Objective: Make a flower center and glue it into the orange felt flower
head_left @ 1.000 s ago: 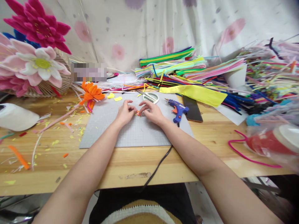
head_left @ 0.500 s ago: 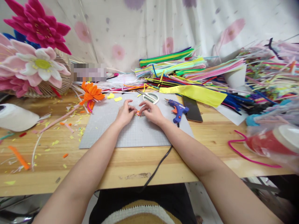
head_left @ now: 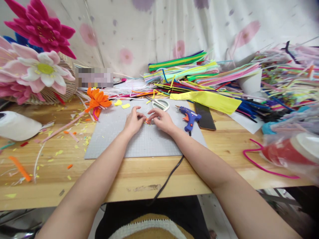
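Over the grey cutting mat, my left hand and my right hand face each other with bent fingers. Between their fingertips is a small orange spiky piece with thin pale strands fanning out, perhaps a flower centre. Both hands pinch at it, one from each side; its exact kind is too small to tell. Just beyond the right hand lie scissors with pale handles. A blue glue gun rests on the mat's right side. An orange fuzzy flower lies by the mat's far left corner.
Bundles of coloured pipe cleaners are heaped along the back. A yellow strip overlaps a dark phone-like slab. Large fuzzy flowers and a white roll stand left. A black cord crosses the front edge.
Almost nothing differs. The fingers shift very slightly around the small orange piece, whose strands show a little more plainly now.
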Demonstrator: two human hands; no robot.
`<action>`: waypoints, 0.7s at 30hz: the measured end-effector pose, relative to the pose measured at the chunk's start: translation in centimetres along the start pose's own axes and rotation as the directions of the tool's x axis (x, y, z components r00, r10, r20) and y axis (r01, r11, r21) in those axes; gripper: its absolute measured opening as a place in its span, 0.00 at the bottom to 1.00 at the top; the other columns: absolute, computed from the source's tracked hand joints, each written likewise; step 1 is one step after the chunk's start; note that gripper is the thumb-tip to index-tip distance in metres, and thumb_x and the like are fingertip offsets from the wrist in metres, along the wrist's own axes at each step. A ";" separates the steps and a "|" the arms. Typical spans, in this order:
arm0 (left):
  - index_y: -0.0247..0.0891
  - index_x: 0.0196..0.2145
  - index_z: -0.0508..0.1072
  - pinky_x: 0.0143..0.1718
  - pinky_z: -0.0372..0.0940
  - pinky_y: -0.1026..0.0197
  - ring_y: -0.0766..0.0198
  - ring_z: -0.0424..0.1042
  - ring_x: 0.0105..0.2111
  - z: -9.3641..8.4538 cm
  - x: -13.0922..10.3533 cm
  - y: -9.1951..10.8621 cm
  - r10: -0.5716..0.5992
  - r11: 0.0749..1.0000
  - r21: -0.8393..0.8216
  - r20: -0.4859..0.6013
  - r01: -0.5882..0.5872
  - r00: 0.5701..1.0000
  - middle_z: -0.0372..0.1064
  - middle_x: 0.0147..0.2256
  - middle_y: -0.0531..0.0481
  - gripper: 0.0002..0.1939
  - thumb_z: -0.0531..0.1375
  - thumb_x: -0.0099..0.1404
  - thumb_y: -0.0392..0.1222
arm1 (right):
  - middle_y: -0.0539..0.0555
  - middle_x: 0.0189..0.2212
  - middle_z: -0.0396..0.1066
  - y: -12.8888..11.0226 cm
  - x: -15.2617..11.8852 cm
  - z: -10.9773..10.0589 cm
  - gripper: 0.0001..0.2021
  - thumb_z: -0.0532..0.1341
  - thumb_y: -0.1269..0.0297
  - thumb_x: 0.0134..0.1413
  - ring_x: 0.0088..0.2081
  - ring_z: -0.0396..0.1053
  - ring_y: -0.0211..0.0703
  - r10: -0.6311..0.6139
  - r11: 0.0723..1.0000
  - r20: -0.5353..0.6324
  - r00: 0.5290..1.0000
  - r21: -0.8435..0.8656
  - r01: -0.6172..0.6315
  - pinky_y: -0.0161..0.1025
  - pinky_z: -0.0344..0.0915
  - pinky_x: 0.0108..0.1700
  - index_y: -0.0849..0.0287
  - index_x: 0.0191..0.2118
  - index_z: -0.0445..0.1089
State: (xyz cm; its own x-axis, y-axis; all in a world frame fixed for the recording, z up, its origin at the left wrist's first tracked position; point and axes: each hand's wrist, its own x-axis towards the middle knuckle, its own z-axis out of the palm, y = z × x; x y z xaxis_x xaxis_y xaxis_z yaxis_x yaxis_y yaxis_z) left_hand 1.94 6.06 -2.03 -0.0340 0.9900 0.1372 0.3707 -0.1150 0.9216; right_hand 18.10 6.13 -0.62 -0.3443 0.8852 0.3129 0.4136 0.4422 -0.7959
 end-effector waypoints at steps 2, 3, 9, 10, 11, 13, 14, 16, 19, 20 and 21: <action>0.43 0.45 0.62 0.45 0.60 0.54 0.61 0.71 0.32 0.0 0.0 0.1 0.000 1.000 0.024 -0.007 0.000 1.000 0.72 0.28 0.54 0.25 0.63 0.49 0.33 | 0.47 0.26 0.76 -0.1 0.0 -0.1 0.19 0.49 0.77 0.37 0.34 0.71 0.41 -0.012 1.000 -0.004 1.000 0.018 0.012 0.47 0.63 0.50 0.56 0.38 0.66; 0.42 0.45 0.62 0.45 0.60 0.53 0.61 0.71 0.32 0.0 -0.1 0.2 0.001 0.999 0.040 -0.006 -0.001 1.000 0.72 0.29 0.54 0.25 0.63 0.49 0.33 | 0.47 0.26 0.76 -0.1 -0.1 -0.1 0.19 0.49 0.77 0.37 0.34 0.71 0.41 -0.019 0.999 -0.011 1.000 0.033 0.019 0.47 0.62 0.50 0.56 0.38 0.66; 0.41 0.46 0.61 0.45 0.60 0.54 0.61 0.71 0.33 0.0 -0.2 0.4 0.002 0.998 0.060 0.000 -0.002 1.000 0.73 0.29 0.53 0.26 0.63 0.50 0.34 | 0.48 0.29 0.76 0.0 -0.1 -0.3 0.20 0.49 0.75 0.38 0.35 0.71 0.41 -0.052 0.994 -0.028 0.998 0.090 0.054 0.48 0.62 0.50 0.57 0.40 0.66; 0.41 0.47 0.61 0.45 0.60 0.54 0.61 0.71 0.33 0.0 -0.2 0.4 -0.001 0.999 0.053 0.001 0.001 1.000 0.73 0.29 0.53 0.26 0.63 0.50 0.34 | 0.48 0.28 0.76 0.1 0.0 -0.3 0.20 0.49 0.76 0.39 0.36 0.70 0.42 -0.066 0.996 -0.006 0.998 0.059 0.066 0.48 0.62 0.50 0.56 0.40 0.66; 0.41 0.47 0.61 0.45 0.60 0.54 0.61 0.71 0.33 0.0 -0.2 0.4 -0.003 0.999 0.051 0.002 0.003 1.000 0.73 0.29 0.52 0.26 0.64 0.50 0.34 | 0.48 0.28 0.76 0.2 0.0 -0.2 0.19 0.49 0.76 0.39 0.38 0.70 0.42 -0.076 0.997 0.020 0.997 0.020 0.076 0.48 0.61 0.51 0.56 0.39 0.66; 0.41 0.47 0.61 0.45 0.60 0.53 0.61 0.72 0.33 0.0 -0.2 0.4 -0.002 0.998 0.062 0.005 0.002 1.000 0.73 0.30 0.52 0.26 0.63 0.50 0.34 | 0.48 0.28 0.76 0.5 0.1 -0.2 0.19 0.48 0.76 0.40 0.40 0.69 0.43 -0.081 0.995 0.058 0.995 -0.052 0.084 0.47 0.61 0.50 0.55 0.39 0.67; 0.41 0.47 0.61 0.45 0.60 0.53 0.60 0.72 0.33 0.0 -0.2 0.4 -0.001 0.997 0.074 0.006 0.001 1.000 0.73 0.30 0.51 0.26 0.63 0.50 0.35 | 0.48 0.29 0.76 0.5 0.2 -0.2 0.19 0.48 0.76 0.41 0.40 0.68 0.43 -0.077 0.994 0.066 0.995 -0.078 0.082 0.46 0.61 0.50 0.55 0.39 0.67; 0.41 0.48 0.61 0.45 0.61 0.53 0.61 0.72 0.34 0.0 -0.1 0.4 0.000 0.994 0.107 0.010 -0.001 1.000 0.74 0.31 0.51 0.26 0.63 0.51 0.35 | 0.48 0.29 0.76 0.7 0.2 -0.2 0.19 0.48 0.76 0.42 0.41 0.68 0.43 -0.061 0.992 0.066 0.996 -0.104 0.068 0.45 0.61 0.50 0.55 0.39 0.67; 0.40 0.50 0.59 0.46 0.61 0.53 0.61 0.72 0.36 0.0 -0.1 0.3 0.004 0.987 0.160 0.028 -0.008 1.000 0.75 0.33 0.50 0.27 0.62 0.53 0.36 | 0.48 0.29 0.76 0.6 0.3 -0.3 0.18 0.48 0.75 0.43 0.40 0.69 0.43 -0.029 0.996 0.055 0.998 -0.080 0.033 0.44 0.61 0.49 0.56 0.39 0.67; 0.40 0.51 0.59 0.47 0.61 0.53 0.61 0.73 0.37 0.0 -0.1 0.3 0.009 0.985 0.175 0.035 -0.015 0.999 0.75 0.34 0.49 0.27 0.61 0.54 0.36 | 0.48 0.28 0.76 0.6 0.3 -0.3 0.17 0.48 0.75 0.43 0.39 0.70 0.43 -0.014 0.998 0.053 0.998 -0.055 0.017 0.44 0.61 0.49 0.57 0.38 0.67; 0.40 0.51 0.59 0.47 0.61 0.53 0.61 0.73 0.38 -0.1 -0.1 0.3 0.017 0.983 0.184 0.042 -0.024 0.999 0.75 0.35 0.49 0.26 0.61 0.55 0.36 | 0.48 0.28 0.76 0.5 0.3 -0.3 0.16 0.48 0.74 0.43 0.37 0.70 0.42 0.003 1.000 0.055 0.998 -0.024 -0.001 0.43 0.62 0.48 0.57 0.38 0.67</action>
State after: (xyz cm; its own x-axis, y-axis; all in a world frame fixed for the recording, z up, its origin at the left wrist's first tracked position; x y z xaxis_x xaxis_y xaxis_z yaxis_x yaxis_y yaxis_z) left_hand 1.99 5.97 -1.77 0.0109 0.9905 0.1372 0.5357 -0.1216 0.8356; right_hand 18.50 6.62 -0.77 -0.3890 0.8771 0.2819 0.4340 0.4444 -0.7837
